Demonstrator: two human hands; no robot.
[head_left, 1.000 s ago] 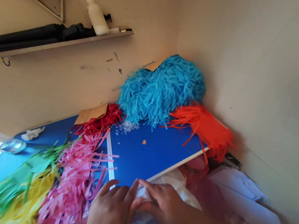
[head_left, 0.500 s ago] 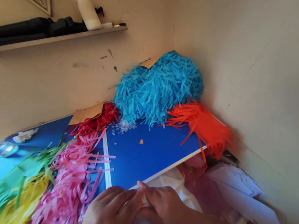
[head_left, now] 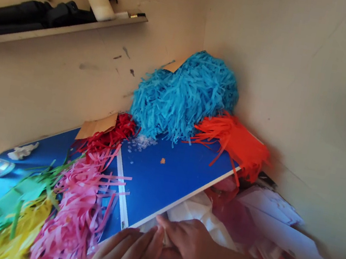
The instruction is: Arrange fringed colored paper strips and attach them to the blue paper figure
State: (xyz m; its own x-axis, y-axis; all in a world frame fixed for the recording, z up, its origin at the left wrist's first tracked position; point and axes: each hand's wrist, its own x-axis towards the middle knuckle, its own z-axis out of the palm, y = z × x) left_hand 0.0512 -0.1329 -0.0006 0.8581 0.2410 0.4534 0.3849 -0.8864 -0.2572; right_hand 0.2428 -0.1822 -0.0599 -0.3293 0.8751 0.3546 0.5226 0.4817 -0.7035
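White crumpled tissue paper (head_left: 201,216) lies just off the blue table (head_left: 164,181), left hand (head_left: 127,256) flat on it, fingers extended, right hand (head_left: 188,249) half-curled, grip unclear; pink paper fringe (head_left: 80,207) beside.

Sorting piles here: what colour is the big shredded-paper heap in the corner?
The heap is light blue; head view.

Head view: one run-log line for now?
left hand | right hand | both on white paper | at blue table edge | pink fringe beside left hand | grip unclear
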